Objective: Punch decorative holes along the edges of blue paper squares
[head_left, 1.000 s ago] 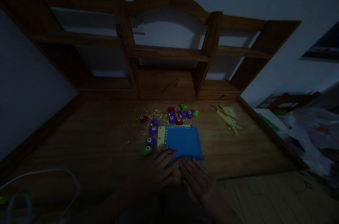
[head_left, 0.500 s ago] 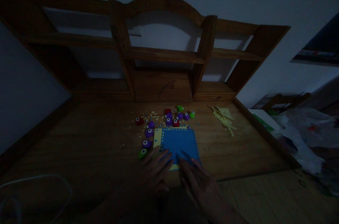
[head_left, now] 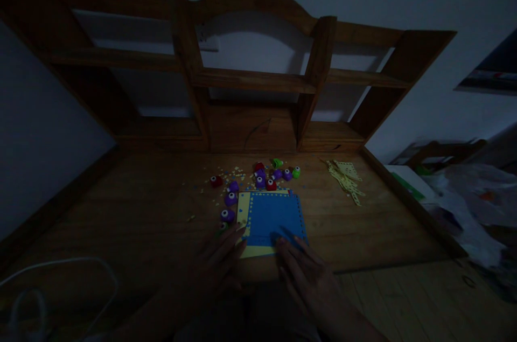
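In the head view, the blue paper point(head_left: 277, 218) lies on a yellow sheet point(head_left: 260, 251) just ahead of both hands, looking nearly square, so its long axis cannot be told. The right hand point(head_left: 309, 272) is nearer, loose fingers on the blue paper's near right part; the left hand point(head_left: 220, 256), spread and apparently grasping nothing, reaches the yellow margin left of it, near a purple punch point(head_left: 227, 215).

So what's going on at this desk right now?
A person's right hand lies over the near edge of a blue sheet; the left hand is by the left edge of the yellow sheet beneath. Small eye-topped gadgets and scattered bits lie beyond and leftward, with yellow strips off right.
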Tool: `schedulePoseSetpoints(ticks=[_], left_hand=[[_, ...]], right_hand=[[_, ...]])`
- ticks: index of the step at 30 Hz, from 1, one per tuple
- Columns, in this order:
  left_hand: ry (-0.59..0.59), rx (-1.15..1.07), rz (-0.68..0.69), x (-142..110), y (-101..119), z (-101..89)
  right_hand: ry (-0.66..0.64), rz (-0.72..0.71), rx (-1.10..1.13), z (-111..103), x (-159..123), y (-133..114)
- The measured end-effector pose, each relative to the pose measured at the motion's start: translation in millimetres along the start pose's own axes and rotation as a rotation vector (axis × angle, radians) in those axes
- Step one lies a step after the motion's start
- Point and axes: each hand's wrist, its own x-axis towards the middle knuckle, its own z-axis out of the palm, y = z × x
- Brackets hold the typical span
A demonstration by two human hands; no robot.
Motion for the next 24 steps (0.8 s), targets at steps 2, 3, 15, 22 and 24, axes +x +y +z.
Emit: schedulePoseSetpoints(ticks=[2, 3, 15, 22, 24], left_hand=[[-0.016, -0.029, -0.022, 1.5, 12.8, -3.7], [-0.019, -0.047, -0.036, 2.6, 21.7, -4.1], [0.075, -0.091, -0.182, 26.0, 71.6, 27.0], [0.054, -0.096, -0.205, 15.7, 59.2, 26.1], [0.051, -0.081, -0.210, 12.4, 57.1, 26.3]], right_hand=[[-0.001, -0.014, -0.011, 4.6, -9.5, 2.3], [0.001, -0.043, -0.018, 7.6, -17.1, 3.9], [0.030, 0.100, -0.058, 8.2, -66.8, 23.0], [0.072, 0.111, 0.022, -1.6, -20.4, 23.3], [0.058, 0.073, 0.024, -2.0, -12.2, 22.7]])
